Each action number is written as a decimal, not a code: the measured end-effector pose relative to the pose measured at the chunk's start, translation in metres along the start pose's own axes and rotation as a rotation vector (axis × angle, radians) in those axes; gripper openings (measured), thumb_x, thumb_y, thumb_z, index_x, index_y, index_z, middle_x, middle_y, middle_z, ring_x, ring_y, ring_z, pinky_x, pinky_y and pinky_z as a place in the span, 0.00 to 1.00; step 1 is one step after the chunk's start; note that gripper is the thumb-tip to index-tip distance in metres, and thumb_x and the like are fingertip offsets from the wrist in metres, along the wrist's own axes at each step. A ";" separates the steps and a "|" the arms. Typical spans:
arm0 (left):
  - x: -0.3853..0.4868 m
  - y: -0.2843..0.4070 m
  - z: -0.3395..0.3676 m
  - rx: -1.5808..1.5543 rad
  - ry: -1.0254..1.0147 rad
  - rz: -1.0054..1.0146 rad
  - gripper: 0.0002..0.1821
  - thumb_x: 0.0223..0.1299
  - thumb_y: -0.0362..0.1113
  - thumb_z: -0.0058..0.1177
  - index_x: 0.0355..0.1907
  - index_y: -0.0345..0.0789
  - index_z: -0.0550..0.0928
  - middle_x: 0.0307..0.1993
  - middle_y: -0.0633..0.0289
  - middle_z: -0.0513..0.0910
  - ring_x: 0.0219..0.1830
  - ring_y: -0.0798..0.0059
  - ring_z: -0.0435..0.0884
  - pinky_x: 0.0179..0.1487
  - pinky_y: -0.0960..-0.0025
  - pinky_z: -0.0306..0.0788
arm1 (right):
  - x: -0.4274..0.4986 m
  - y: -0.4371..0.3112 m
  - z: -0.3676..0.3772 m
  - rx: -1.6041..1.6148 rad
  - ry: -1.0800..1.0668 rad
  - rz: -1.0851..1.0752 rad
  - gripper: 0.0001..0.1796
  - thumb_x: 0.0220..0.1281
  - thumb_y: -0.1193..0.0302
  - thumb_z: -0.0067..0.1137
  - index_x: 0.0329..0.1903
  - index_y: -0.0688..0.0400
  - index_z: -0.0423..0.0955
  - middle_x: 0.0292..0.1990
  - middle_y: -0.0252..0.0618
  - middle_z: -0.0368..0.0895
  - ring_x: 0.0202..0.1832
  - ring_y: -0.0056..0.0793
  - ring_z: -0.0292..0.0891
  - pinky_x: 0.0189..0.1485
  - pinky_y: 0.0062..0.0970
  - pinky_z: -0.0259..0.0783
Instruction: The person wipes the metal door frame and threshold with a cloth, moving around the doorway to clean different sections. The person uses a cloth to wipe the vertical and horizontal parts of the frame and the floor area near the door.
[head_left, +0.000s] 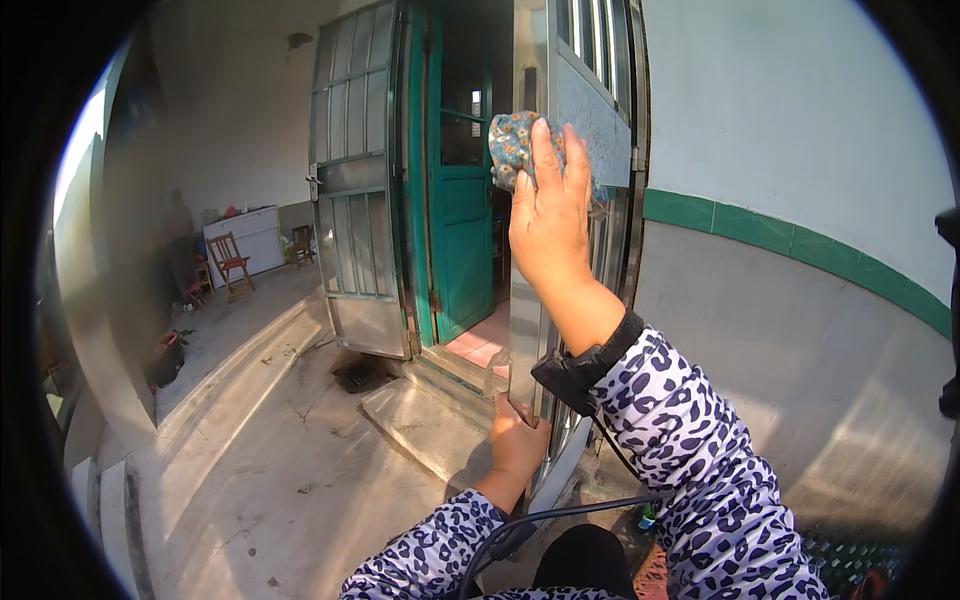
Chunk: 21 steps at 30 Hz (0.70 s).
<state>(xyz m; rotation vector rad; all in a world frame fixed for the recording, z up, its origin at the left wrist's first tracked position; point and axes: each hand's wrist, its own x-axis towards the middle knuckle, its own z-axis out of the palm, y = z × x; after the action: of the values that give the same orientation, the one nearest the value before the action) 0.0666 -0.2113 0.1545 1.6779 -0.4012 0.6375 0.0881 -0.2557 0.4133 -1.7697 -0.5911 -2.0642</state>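
My right hand (551, 217) presses a folded blue-grey floral cloth (510, 146) against the upper part of a shiny metal door leaf (525, 322). Its fingers are spread over the cloth and point upward. Lower down, my left hand (517, 442) is closed around the edge of the same door leaf. A frosted panel (596, 124) and upright bars fill the leaf's upper part, just right of the cloth. The cloth's far side is hidden against the metal.
A second barred metal leaf (360, 232) stands open on the left, beside a green wooden door (465, 247). Below lie a concrete step (420, 427) and a floor drain (364, 375). A black cable (585, 510) crosses before me. Farther off stand a wooden chair (229, 259) and a potted plant (169, 356).
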 end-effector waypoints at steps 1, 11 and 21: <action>0.001 -0.003 0.000 0.000 0.001 -0.005 0.20 0.41 0.25 0.57 0.38 0.30 0.65 0.20 0.60 0.70 0.22 0.62 0.73 0.29 0.64 0.69 | -0.026 -0.004 -0.005 -0.015 -0.048 0.012 0.33 0.58 0.79 0.52 0.67 0.53 0.57 0.66 0.55 0.50 0.67 0.61 0.47 0.68 0.48 0.51; 0.004 -0.010 -0.007 0.277 0.031 0.276 0.21 0.48 0.35 0.61 0.42 0.32 0.68 0.33 0.54 0.78 0.37 0.56 0.78 0.39 0.62 0.73 | -0.163 -0.041 -0.054 -0.199 -0.393 -0.053 0.35 0.54 0.78 0.53 0.67 0.59 0.56 0.68 0.51 0.50 0.70 0.55 0.45 0.68 0.51 0.49; 0.007 -0.001 -0.014 0.008 -0.016 0.008 0.21 0.41 0.27 0.56 0.40 0.28 0.65 0.19 0.59 0.73 0.22 0.57 0.76 0.29 0.61 0.71 | 0.039 -0.006 0.004 -0.345 -0.191 -0.271 0.34 0.55 0.81 0.45 0.67 0.67 0.52 0.70 0.47 0.44 0.73 0.50 0.38 0.72 0.47 0.42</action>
<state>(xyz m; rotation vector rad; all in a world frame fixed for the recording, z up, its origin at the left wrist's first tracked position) 0.0699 -0.1965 0.1592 1.6903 -0.4174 0.6330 0.0823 -0.2479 0.4522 -2.2067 -0.5822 -2.3043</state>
